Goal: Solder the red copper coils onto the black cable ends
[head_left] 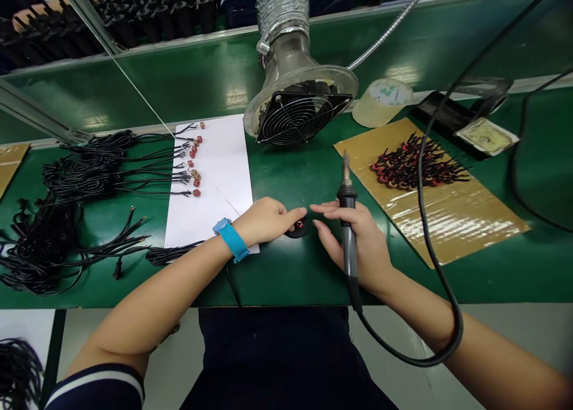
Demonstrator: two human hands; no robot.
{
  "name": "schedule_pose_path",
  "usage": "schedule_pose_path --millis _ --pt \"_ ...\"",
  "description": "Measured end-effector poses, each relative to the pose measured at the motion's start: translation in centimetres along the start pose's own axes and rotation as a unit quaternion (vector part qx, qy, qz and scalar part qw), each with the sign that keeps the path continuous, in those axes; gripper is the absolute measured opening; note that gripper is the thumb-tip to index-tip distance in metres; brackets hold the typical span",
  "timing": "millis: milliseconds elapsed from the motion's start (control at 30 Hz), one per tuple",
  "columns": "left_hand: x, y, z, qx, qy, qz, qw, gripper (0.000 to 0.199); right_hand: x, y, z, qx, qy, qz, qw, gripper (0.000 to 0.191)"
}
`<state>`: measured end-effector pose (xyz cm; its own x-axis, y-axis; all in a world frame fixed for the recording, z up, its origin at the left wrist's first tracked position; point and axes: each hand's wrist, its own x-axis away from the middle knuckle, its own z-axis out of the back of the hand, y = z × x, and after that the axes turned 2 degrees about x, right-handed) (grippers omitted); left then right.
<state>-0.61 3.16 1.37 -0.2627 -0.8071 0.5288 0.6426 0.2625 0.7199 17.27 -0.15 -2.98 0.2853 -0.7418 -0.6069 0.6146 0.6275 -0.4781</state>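
Note:
On the green bench, my left hand (268, 219), with a blue wrist strap (231, 239), is closed with thumb and fingers at a small round reddish part (299, 224). That part sits on a black disc (296, 233), and the hand partly covers both. A soldering iron (349, 243) rests in my right hand (369, 249), its tip pointing up and away. The right fingers reach toward the left thumb, a small gap between them. Coiled black cables (172, 253) lie near my left wrist.
A fume extractor (299, 111) hangs ahead. White paper (224, 177) at left bears cable ends with small red parts (196, 176). Tan sheet (461, 225) at right holds a pile of short-wired parts (416, 165). Beyond are a tape roll (382, 102) and a yellowish sponge (487, 136). The iron's cord (425, 219) loops over the right arm.

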Motion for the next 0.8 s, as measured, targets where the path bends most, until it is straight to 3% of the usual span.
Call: schedule_pose_path --millis 133,267,467,800 --pt "-0.1 0.1 0.5 0.078 -0.061 0.055 0.994 0.036 -0.1 -0.1 -0.5 -0.053 -0.027 -0.057 0.997 0.028" --pt "0.1 0.2 0.6 0.146 -0.107 0.084 0.98 0.028 -0.2 -0.2 -0.7 -0.05 -0.012 -0.054 0.997 0.025" --pt "0.2 0.0 0.5 0.134 -0.099 0.045 0.985 0.025 0.5 0.5 -1.1 0.015 0.011 0.022 1.0 0.028" --pt "-0.6 -1.3 0.0 0.082 -0.06 -0.052 0.994 0.024 1.9 2.1 -0.1 0.041 -0.062 0.169 0.983 0.036"
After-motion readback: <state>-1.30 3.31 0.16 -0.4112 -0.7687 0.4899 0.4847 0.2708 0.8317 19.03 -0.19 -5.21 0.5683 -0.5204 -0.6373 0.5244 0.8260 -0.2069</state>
